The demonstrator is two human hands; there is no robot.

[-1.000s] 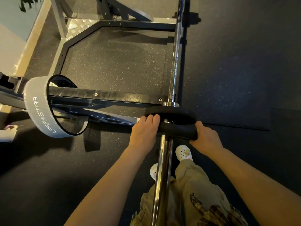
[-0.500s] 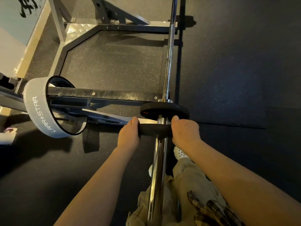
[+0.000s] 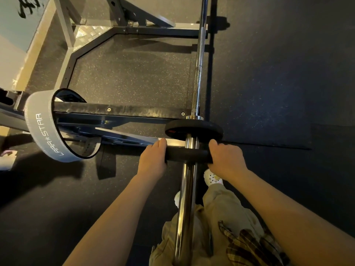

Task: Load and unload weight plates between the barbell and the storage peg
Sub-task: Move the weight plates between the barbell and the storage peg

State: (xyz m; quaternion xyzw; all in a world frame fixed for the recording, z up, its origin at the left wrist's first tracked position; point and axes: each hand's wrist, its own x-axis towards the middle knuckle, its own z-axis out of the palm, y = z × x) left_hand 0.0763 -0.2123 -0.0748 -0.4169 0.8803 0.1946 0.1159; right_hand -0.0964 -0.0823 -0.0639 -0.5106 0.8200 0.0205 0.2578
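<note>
Both hands, left [image 3: 153, 160] and right [image 3: 226, 158], grip opposite edges of the near plate [image 3: 187, 154], threaded on the sleeve [image 3: 185, 208] running toward the person.

Both forearms are bare, with no sleeves, watch or rings showing on the left hand [image 3: 153, 160] or the right hand [image 3: 226, 158]. The person wears loose khaki trousers [image 3: 226, 212], a brown-and-yellow plaid cloth [image 3: 249, 244] at the waist, and white perforated clogs [image 3: 212, 178].
</note>
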